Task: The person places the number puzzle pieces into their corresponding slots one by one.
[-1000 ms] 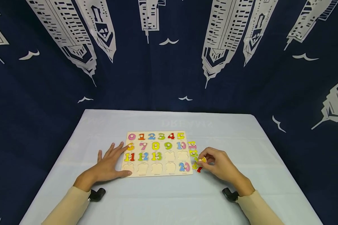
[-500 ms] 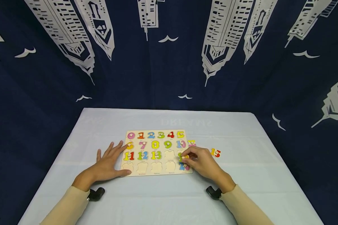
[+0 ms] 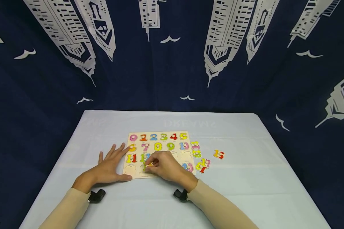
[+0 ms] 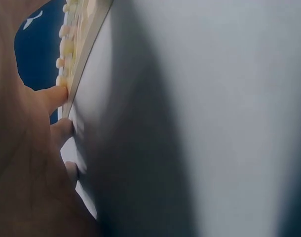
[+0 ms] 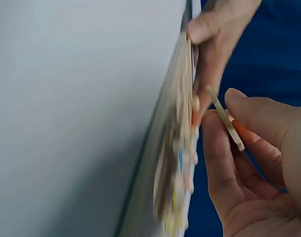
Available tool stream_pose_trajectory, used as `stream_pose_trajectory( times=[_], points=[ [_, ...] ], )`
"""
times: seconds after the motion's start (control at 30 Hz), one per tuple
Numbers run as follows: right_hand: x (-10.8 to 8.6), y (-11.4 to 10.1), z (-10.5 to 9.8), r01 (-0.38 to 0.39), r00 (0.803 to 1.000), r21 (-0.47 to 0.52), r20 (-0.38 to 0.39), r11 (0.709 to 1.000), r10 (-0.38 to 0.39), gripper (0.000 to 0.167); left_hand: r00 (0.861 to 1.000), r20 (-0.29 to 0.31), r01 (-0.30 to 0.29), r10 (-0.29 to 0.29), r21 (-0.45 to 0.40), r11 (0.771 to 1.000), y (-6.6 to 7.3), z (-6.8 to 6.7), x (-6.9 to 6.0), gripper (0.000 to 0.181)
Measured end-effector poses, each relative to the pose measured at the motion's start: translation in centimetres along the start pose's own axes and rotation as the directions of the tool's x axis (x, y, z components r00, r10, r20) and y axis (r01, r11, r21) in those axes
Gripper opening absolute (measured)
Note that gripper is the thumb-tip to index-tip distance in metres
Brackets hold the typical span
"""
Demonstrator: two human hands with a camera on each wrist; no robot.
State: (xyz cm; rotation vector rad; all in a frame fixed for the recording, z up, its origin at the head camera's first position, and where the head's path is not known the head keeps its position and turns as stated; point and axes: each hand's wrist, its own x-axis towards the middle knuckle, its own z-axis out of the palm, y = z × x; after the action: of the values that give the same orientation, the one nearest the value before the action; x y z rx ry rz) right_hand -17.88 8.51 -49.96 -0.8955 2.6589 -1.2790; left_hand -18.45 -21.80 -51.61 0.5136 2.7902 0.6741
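A wooden number puzzle board (image 3: 129, 170) lies on the table, its upper rows filled with coloured knobbed numbers. My left hand (image 3: 109, 167) rests at its left side with fingers spread, the thumb at the lower left corner. In the left wrist view, fingers (image 4: 54, 97) touch the board's edge. My right hand (image 3: 167, 165) is over the lower part of the board and pinches a number piece (image 3: 146, 167) by its knob. That piece shows green and yellow, but its digits are mostly hidden. In the right wrist view the piece (image 5: 224, 118) appears edge-on and tilted, above the board.
A loose 15 piece (image 3: 219, 154) lies right of the board on the white table (image 3: 232, 197). Several other number pieces (image 3: 203, 164) lie close by the board's right edge, some overlapping. A dark blue cloth (image 3: 172, 73) with white buildings hangs behind the table.
My right hand has carried the pinched piece leftward from the loose pieces to over the lower board. The 15 piece, uncovered, lies farther right. My left hand stays in place.
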Motion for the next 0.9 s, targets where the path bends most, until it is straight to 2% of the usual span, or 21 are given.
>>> stream_pose_trajectory(
  times=[0.2,0.33,0.57,0.9],
  points=[
    [2.3,-1.2,3.2,0.01,0.996,-0.002,0.086,1.0,-0.009,0.009,0.999,0.038,-0.004,0.005,-0.037,0.999,-0.3,-0.2,-0.1,0.13],
    [3.3,-1.7,4.4,0.018,0.994,-0.037,0.104,0.999,-0.014,0.007,0.999,0.042,-0.008,0.01,-0.04,0.999,-0.4,-0.4,-0.2,0.129],
    [3.7,-1.9,5.1,0.029,0.997,-0.141,0.077,0.99,-0.018,0.004,0.999,0.051,-0.007,0.009,-0.046,0.999,-0.3,-0.5,-0.2,0.129],
    [4.3,-2.0,5.8,0.05,0.996,-0.195,0.076,0.98,-0.036,0.004,0.999,0.05,-0.009,0.011,-0.043,0.999,-0.2,-0.5,-0.3,0.129]
  ],
)
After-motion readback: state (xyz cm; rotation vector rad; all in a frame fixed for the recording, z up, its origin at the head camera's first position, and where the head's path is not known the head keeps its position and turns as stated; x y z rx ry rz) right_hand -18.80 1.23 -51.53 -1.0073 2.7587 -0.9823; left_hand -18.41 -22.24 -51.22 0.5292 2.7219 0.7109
